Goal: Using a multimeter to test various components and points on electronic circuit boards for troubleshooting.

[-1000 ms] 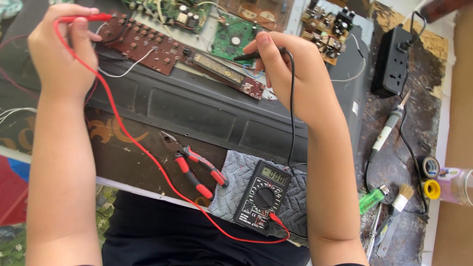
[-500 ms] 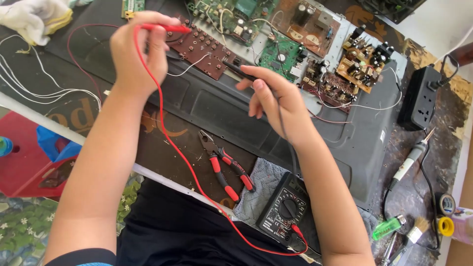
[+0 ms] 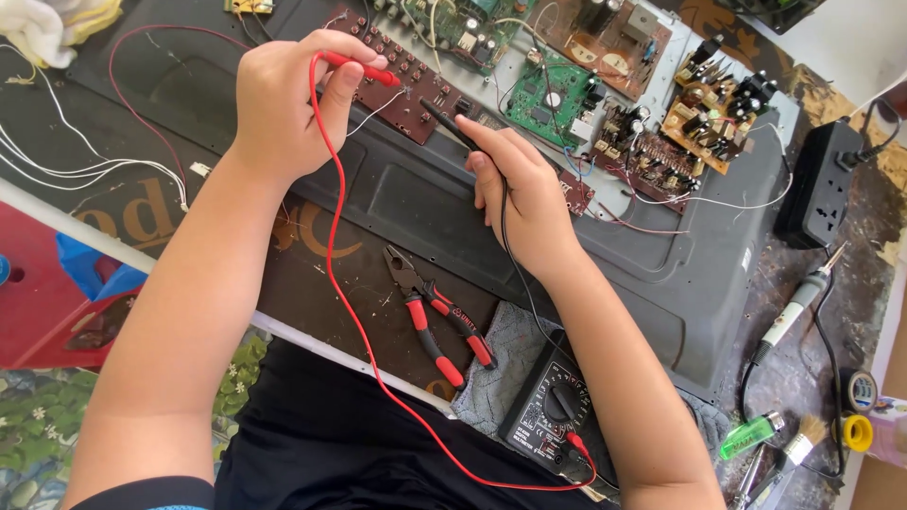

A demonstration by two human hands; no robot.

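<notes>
Red-handled pliers (image 3: 436, 316), soldering iron (image 3: 795, 304), green lighter (image 3: 748, 436), black power strip (image 3: 818, 184).

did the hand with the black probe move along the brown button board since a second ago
Yes. The right hand with the black probe shifted left along the brown button board, toward the left hand.

One view only here, from the head, looking steeply down over the person's own forearms onto the workbench. It sits close: the arms rise from the bottom edge, the left hand (image 3: 293, 99) upper left, the right hand (image 3: 524, 194) near centre. The lens is tilted, so the dark plastic panel (image 3: 416, 203) runs on a diagonal from upper left to lower right. The top edge catches the circuit boards (image 3: 557, 90), the right edge the black power strip (image 3: 820, 184), the bottom the multimeter (image 3: 553, 416) by the lap. At the left, floor shows below the bench edge. No second view overlaps this one.
</notes>
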